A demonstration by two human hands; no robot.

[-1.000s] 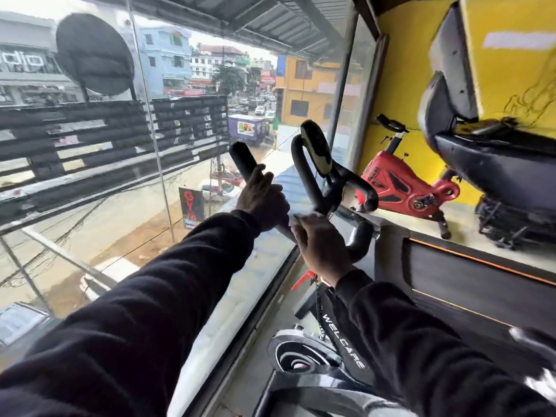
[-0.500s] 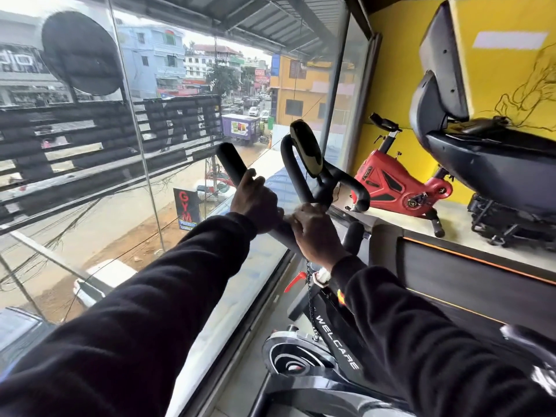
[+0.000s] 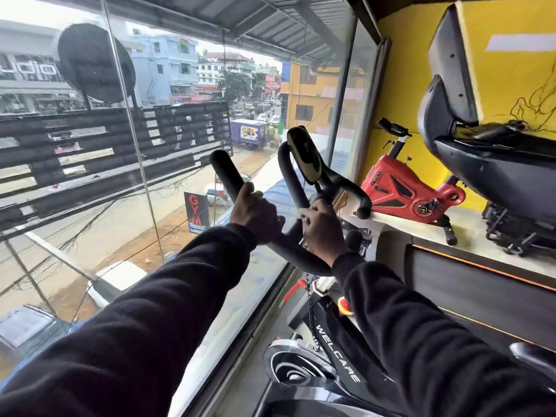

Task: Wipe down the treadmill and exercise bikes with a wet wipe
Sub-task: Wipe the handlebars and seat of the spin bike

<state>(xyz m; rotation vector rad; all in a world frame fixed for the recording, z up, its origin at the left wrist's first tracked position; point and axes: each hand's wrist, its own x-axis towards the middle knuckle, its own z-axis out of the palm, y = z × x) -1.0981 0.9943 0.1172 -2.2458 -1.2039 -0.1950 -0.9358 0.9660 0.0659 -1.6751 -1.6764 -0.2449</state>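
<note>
Gripping the black handlebar (image 3: 288, 251) of the nearest exercise bike (image 3: 334, 365), the left hand (image 3: 254, 213) is shown with its fingers curled round the left-hand bar, thumb laid along it. The right hand (image 3: 323, 233) is closed over the handlebar's centre, fingers curled and pressed together; whether a wet wipe is held beneath them cannot be told. An oval console (image 3: 304, 158) is mounted upright just beyond the hands. A glass wall (image 3: 126, 145) is seen beside the bike on the left. A red exercise bike (image 3: 403, 188) is set on a raised ledge (image 3: 469, 233) to the right, with a treadmill (image 3: 493, 164) near it.
</note>
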